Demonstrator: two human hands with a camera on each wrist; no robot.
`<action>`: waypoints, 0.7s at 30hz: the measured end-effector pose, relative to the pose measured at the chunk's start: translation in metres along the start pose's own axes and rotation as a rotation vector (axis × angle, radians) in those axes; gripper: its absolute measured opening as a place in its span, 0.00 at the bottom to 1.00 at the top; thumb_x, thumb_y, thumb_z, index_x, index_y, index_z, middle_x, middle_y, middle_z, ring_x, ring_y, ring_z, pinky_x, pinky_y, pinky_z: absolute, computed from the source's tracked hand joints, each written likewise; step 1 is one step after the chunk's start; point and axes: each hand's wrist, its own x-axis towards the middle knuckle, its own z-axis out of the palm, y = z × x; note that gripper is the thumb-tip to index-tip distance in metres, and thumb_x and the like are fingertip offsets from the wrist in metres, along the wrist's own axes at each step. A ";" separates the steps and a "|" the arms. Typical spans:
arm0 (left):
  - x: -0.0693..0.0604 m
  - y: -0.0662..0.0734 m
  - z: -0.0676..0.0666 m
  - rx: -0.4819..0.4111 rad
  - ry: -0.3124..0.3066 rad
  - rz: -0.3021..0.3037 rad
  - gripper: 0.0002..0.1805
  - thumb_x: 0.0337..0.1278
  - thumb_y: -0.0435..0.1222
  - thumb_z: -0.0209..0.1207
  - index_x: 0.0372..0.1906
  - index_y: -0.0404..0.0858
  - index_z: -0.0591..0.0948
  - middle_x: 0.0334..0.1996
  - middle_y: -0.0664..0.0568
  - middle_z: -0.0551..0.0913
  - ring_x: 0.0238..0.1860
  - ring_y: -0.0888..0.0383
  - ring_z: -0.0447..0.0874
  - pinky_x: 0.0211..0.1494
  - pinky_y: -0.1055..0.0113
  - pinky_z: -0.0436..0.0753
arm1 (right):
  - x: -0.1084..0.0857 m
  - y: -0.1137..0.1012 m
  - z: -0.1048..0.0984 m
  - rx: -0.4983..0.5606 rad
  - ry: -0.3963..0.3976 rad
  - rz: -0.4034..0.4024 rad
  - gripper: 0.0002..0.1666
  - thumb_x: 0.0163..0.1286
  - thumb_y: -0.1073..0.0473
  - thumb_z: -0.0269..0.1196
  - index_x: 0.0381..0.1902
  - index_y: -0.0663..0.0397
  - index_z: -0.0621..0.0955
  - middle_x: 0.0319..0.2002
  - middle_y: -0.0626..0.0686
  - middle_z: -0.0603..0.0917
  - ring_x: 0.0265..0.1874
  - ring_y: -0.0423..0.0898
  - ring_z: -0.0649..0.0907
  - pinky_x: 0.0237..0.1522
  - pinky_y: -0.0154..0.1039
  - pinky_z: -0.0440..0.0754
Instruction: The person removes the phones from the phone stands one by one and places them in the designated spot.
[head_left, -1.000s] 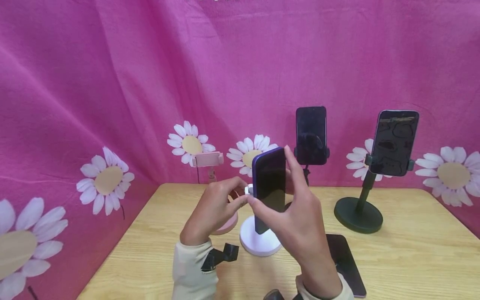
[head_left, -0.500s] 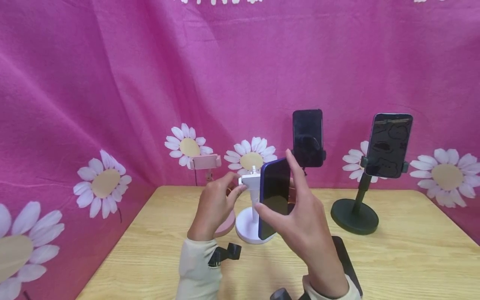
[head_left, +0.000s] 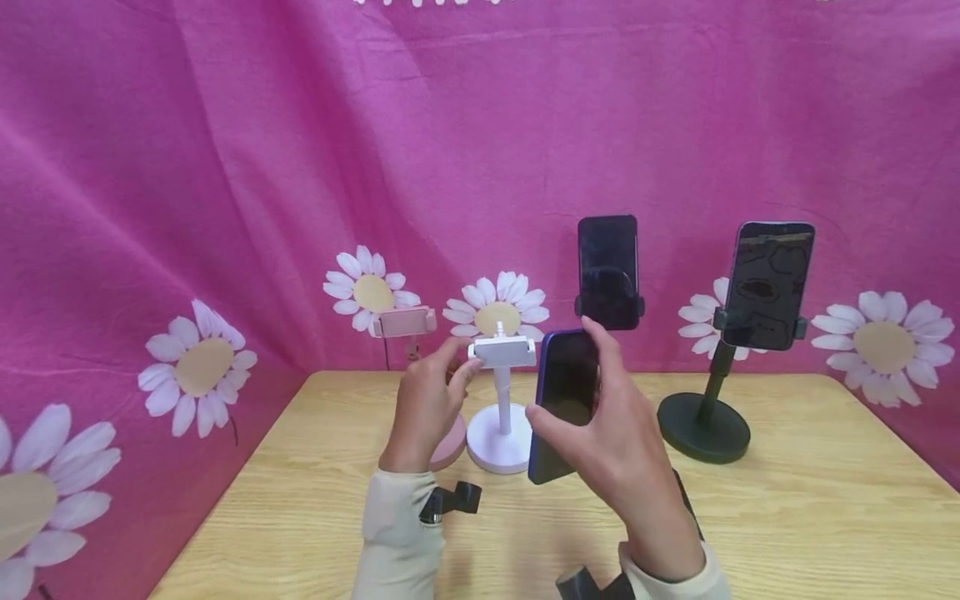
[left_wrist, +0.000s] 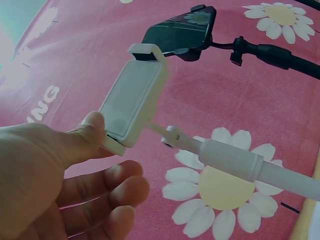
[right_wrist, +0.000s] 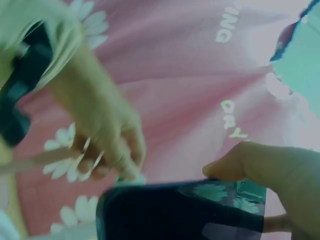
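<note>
My left hand (head_left: 427, 404) pinches the left end of the clamp on a white phone stand (head_left: 501, 357), thumb in front. In the left wrist view the clamp (left_wrist: 131, 97) holds no phone and its thumb-side end is under the thumb (left_wrist: 92, 130); the other fingers curl loosely below. My right hand (head_left: 618, 437) grips a blue-edged smartphone (head_left: 566, 392) by its sides, thumb on the left edge. The phone is tilted, screen towards me, just right of the white stand and apart from it. In the right wrist view the dark phone (right_wrist: 180, 210) lies below the thumb.
A pink phone stand (head_left: 405, 321) stands behind my left hand. Two dark stands bear phones: one phone (head_left: 608, 271) at the back, another (head_left: 771, 285) on a round black base (head_left: 703, 427) at right. Another phone (head_left: 687, 504) lies mostly behind my right wrist on the wooden table (head_left: 795, 517).
The right hand has drawn the blue-edged phone right and down, away from the white stand, uncovering its clamp. The left hand stays at the clamp's left end. The view shifts slightly.
</note>
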 end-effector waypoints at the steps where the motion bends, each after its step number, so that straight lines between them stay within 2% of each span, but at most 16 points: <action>1: 0.001 0.000 0.001 -0.005 0.001 -0.005 0.18 0.60 0.40 0.62 0.56 0.48 0.79 0.29 0.54 0.83 0.26 0.59 0.76 0.30 0.69 0.78 | 0.000 0.003 -0.001 -0.028 0.000 0.004 0.59 0.49 0.52 0.75 0.74 0.34 0.54 0.53 0.55 0.76 0.46 0.54 0.79 0.43 0.53 0.81; 4: 0.002 0.000 0.003 -0.018 0.011 -0.016 0.19 0.61 0.40 0.62 0.57 0.48 0.79 0.28 0.54 0.82 0.24 0.60 0.77 0.29 0.69 0.79 | 0.001 0.011 -0.003 -0.123 -0.004 0.035 0.57 0.49 0.49 0.74 0.73 0.39 0.56 0.50 0.57 0.75 0.44 0.55 0.77 0.38 0.50 0.79; 10: 0.002 -0.006 0.010 -0.025 0.033 -0.037 0.19 0.62 0.41 0.61 0.58 0.48 0.78 0.28 0.53 0.83 0.21 0.62 0.77 0.28 0.67 0.78 | -0.002 0.034 0.003 -0.236 -0.093 0.183 0.57 0.48 0.43 0.73 0.73 0.39 0.56 0.51 0.62 0.67 0.39 0.58 0.77 0.31 0.48 0.82; 16: 0.005 -0.010 0.015 -0.049 0.072 -0.033 0.20 0.63 0.41 0.60 0.59 0.47 0.78 0.31 0.50 0.84 0.21 0.62 0.78 0.27 0.68 0.79 | -0.003 0.057 0.019 -0.314 -0.150 0.184 0.57 0.45 0.45 0.73 0.71 0.44 0.59 0.47 0.63 0.68 0.30 0.54 0.77 0.25 0.45 0.80; 21: 0.008 -0.010 0.014 -0.042 0.108 -0.005 0.19 0.63 0.40 0.60 0.58 0.47 0.79 0.30 0.50 0.84 0.20 0.62 0.78 0.25 0.69 0.78 | 0.000 0.069 0.032 -0.373 -0.173 0.197 0.57 0.43 0.44 0.72 0.70 0.50 0.61 0.46 0.64 0.70 0.33 0.54 0.75 0.28 0.46 0.79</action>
